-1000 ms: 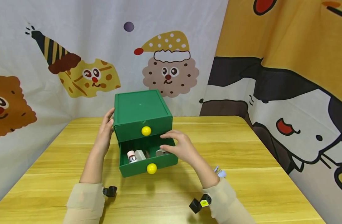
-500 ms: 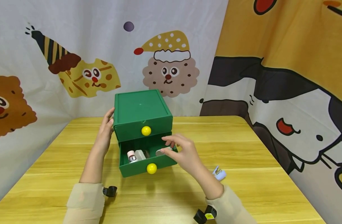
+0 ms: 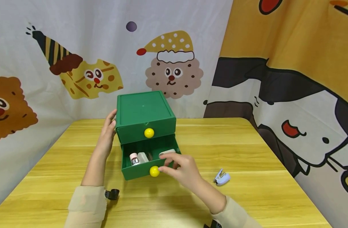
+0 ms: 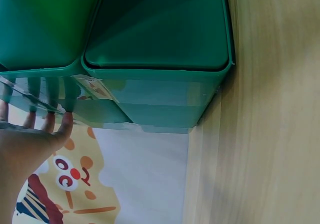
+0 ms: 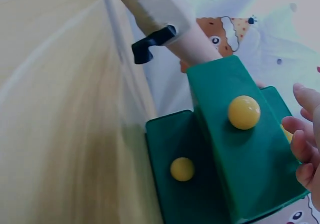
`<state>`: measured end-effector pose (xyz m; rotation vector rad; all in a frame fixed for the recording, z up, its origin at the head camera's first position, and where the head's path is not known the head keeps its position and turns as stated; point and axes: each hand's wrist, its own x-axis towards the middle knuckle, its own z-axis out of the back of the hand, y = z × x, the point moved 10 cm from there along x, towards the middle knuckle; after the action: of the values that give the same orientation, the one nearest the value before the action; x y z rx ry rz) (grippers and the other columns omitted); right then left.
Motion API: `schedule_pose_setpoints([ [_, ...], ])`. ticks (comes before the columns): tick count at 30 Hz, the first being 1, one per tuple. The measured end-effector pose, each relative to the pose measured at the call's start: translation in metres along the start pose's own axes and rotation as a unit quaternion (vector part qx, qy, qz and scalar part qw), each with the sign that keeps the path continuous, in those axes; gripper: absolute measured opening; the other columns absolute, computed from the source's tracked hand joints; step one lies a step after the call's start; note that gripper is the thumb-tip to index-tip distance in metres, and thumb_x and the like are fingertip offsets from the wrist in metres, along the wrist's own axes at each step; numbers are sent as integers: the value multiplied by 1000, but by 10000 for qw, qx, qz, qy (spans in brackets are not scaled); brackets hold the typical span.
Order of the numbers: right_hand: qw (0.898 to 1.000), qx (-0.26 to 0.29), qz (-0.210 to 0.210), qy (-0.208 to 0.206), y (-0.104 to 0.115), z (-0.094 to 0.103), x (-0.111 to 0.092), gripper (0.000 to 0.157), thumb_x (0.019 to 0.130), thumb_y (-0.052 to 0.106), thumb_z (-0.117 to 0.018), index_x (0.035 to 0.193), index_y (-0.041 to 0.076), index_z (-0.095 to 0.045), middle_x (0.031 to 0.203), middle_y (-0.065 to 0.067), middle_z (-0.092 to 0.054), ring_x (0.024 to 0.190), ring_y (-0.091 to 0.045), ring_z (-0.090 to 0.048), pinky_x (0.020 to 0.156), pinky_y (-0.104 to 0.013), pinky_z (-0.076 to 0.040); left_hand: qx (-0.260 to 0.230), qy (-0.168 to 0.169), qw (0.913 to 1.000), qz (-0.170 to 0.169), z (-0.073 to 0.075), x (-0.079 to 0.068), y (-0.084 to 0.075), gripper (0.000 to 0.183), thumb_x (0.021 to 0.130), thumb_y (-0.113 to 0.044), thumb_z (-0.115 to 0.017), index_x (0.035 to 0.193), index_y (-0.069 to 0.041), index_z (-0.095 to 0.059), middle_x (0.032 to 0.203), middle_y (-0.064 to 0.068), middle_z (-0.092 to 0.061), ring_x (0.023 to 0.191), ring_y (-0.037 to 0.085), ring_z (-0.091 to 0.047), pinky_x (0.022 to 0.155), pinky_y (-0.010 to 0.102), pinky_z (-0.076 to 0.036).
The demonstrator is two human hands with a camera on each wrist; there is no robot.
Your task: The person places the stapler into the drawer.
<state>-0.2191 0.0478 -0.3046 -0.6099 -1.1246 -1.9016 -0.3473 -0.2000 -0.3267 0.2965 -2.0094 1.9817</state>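
Note:
A green drawer cabinet (image 3: 144,109) stands on the table with its middle drawer (image 3: 137,172) pulled out. That drawer holds a small pink-capped bottle (image 3: 134,159), a whitish translucent block (image 3: 142,157) and a pale flat item (image 3: 167,152), partly covered by my right index finger. My left hand (image 3: 106,134) rests on the cabinet's left side with extended fingers. In front of the drawer is my right hand (image 3: 181,167), its fingers loosely bent and holding nothing. Its thumb tip is beside the yellow knob (image 3: 154,171); the right wrist view shows the fingers near the drawer front's edge.
A small light-blue stapler (image 3: 222,178) lies on the wooden table (image 3: 248,152), right of the cabinet. Below the pulled-out drawer, a closed drawer with its own yellow knob (image 5: 182,169) appears in the right wrist view. A printed curtain (image 3: 105,25) hangs behind the table.
My right hand has come out of the drawer's right side and moved down to its front, near the knob. The stapler is now fully uncovered. My left hand has stayed put.

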Motion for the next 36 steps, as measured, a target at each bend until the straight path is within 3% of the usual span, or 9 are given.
schedule_pose_setpoints([
  [8,9970,244,-555,485,-12,-20,-11,33,75,14,-81,104,9,-66,77,1,-70,47,3,-42,44,-14,-39,-9,7,10000,-12,0,0,0,55,102,-36,-36,153,-23,-21,157,5,-14,141,30,-13,109,57,-5],
  [16,9804,851,-1402,1089,-29,-41,-21,35,80,19,-77,111,11,-63,84,-5,-72,40,-2,-50,41,-20,-45,-45,12,10000,5,0,0,0,56,102,-37,-36,153,-23,-20,157,3,-13,141,29,-12,110,56,-4],
  [23,9803,903,-1406,1054,-33,-48,-24,30,81,17,-76,108,12,-64,85,-6,-71,41,-10,-54,43,-20,-46,-106,38,9999,-45,-1,0,-1,55,102,-34,-35,153,-22,-20,156,5,-15,140,29,-14,109,56,-4],
  [36,9752,1250,-1614,860,-39,-49,-17,25,81,13,-75,104,10,-66,84,-4,-70,44,-4,-54,42,-28,-49,-105,33,9999,-2,-1,0,-1,55,102,-34,-35,153,-23,-20,156,5,-16,138,29,-18,109,56,-6],
])
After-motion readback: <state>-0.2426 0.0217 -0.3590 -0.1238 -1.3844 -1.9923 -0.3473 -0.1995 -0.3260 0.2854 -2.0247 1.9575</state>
